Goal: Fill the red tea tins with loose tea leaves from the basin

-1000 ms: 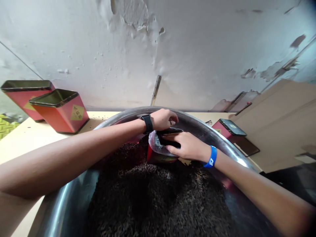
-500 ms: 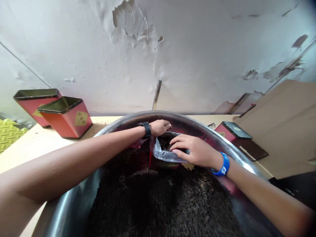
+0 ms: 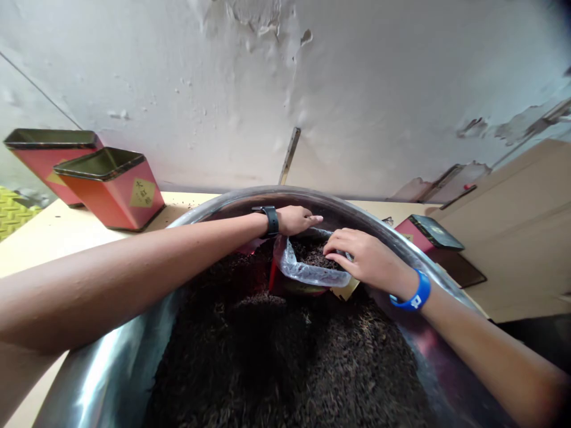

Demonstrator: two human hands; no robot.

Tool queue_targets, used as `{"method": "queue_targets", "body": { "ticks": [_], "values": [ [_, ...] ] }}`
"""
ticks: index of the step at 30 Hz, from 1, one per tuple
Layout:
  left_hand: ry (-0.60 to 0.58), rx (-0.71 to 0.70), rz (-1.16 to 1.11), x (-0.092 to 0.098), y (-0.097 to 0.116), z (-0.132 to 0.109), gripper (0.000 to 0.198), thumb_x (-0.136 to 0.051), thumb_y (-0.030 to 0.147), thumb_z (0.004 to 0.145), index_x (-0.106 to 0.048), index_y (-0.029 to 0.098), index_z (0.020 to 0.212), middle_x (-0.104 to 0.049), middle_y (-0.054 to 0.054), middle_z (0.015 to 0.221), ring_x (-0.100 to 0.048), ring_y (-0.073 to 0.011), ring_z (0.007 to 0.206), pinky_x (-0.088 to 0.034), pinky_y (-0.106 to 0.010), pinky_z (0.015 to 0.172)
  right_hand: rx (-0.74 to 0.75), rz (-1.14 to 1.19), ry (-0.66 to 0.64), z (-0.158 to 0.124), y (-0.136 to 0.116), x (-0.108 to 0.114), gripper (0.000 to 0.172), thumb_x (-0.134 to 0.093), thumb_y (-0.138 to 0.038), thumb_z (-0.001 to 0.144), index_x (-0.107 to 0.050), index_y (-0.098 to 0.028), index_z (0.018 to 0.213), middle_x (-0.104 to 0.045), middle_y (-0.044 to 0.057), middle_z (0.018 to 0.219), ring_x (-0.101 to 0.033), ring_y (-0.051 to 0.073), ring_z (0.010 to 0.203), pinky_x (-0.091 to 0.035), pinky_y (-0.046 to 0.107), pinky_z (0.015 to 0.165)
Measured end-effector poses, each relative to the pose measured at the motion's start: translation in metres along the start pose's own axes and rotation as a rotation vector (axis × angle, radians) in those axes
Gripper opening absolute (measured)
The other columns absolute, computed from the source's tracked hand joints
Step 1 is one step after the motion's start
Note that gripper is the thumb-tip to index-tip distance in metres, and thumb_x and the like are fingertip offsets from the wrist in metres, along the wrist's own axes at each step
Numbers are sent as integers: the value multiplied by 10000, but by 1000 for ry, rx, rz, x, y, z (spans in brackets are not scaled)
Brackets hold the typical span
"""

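A red tin [image 3: 273, 274], lined with a clear plastic bag [image 3: 307, 272], stands in a large metal basin [image 3: 100, 362]. Dark loose tea leaves [image 3: 312, 254] fill much of the bag. At the bag's far left rim is my left hand [image 3: 296, 220], closed around the plastic, its fingertips partly hidden. My right hand [image 3: 363, 255] reaches over the bag's right side, fingers bent and slightly apart, with their tips on the leaves. Below it, a yellow label [image 3: 345, 291] shows at the tin's side. More loose tea [image 3: 285, 356] covers the basin's bottom.
Two open red tins, one in front [image 3: 120, 193] and one behind [image 3: 53, 157], stand on the pale table [image 3: 27, 249] at left. A closed red tin [image 3: 428, 235] is right of the basin. A peeling wall [image 3: 200, 119] rises behind, and a brown cardboard panel [image 3: 526, 238] stands at right.
The camera view has shifted a little. My left hand has moved slightly right along the bag's rim, one finger now stretched out. My right hand's fingers have drawn closer together.
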State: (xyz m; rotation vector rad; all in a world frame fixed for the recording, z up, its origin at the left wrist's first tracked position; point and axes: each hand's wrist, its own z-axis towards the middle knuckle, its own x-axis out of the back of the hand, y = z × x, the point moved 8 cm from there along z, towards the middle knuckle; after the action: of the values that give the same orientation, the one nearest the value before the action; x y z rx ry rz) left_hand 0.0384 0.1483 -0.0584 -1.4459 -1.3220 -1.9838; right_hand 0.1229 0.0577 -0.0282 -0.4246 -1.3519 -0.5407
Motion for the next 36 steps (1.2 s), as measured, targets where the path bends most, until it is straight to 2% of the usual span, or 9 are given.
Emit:
{"method": "queue_targets", "body": {
  "ticks": [3, 5, 10, 13, 18, 24, 29, 36],
  "values": [
    [-8, -6, 68, -1, 1, 1, 568, -238, 544, 872, -624, 134, 943, -646, -107, 951, -566, -188, 778, -385, -273, 664, -11, -19, 32, 0, 2, 3, 153, -466, -233, 866, -606, -173, 868, -605, 37, 899, -530, 172, 861, -417, 347, 796],
    [36, -51, 90, 2, 3, 2, 539, -248, 528, 874, -629, 150, 924, -650, -98, 931, -567, -185, 777, -389, -275, 670, -22, -23, 62, 0, 3, 7, 153, -467, -240, 867, -604, -172, 871, -605, 37, 897, -531, 173, 858, -416, 346, 794],
    [246, -287, 170, 17, 24, -4, 299, -415, 359, 851, -637, 160, 880, -640, -70, 921, -558, -161, 844, -398, -257, 748, -45, -8, 105, 0, 6, 12, 139, -479, -244, 861, -601, -177, 863, -606, 32, 887, -532, 168, 843, -417, 336, 790],
    [289, -397, 161, 23, 37, -11, 200, -483, 262, 814, -642, 146, 846, -633, -62, 901, -555, -145, 832, -408, -242, 753, -60, 13, 137, 0, 8, 14, 136, -474, -229, 862, -600, -177, 860, -608, 30, 889, -536, 162, 842, -420, 325, 789],
    [232, -500, 82, 26, 50, -17, 153, -537, 188, 763, -658, 140, 844, -636, -54, 904, -564, -132, 826, -422, -232, 766, -82, 43, 180, -1, 11, 16, 116, -489, -186, 844, -596, -157, 877, -604, 44, 900, -545, 153, 842, -429, 296, 786],
    [131, -553, 18, 24, 57, -19, 153, -570, 215, 756, -683, 165, 845, -622, -48, 985, -564, -132, 883, -415, -231, 824, -124, 37, 223, -2, 14, 19, 111, -489, -169, 830, -595, -158, 859, -606, 52, 881, -555, 162, 819, -439, 301, 760],
    [102, -551, -4, 22, 60, -21, 151, -589, 250, 757, -686, 167, 838, -619, -51, 990, -562, -144, 896, -417, -249, 839, -139, 23, 251, -3, 16, 21, 115, -484, -167, 818, -588, -166, 866, -608, 59, 877, -556, 173, 793, -445, 319, 728],
    [122, -549, -9, 20, 60, -20, 146, -580, 218, 758, -681, 158, 844, -624, -51, 974, -564, -135, 875, -421, -240, 818, -157, 2, 260, -4, 15, 22, 102, -483, -179, 817, -578, -166, 850, -603, 54, 857, -550, 163, 761, -435, 304, 707]
  ]
}}
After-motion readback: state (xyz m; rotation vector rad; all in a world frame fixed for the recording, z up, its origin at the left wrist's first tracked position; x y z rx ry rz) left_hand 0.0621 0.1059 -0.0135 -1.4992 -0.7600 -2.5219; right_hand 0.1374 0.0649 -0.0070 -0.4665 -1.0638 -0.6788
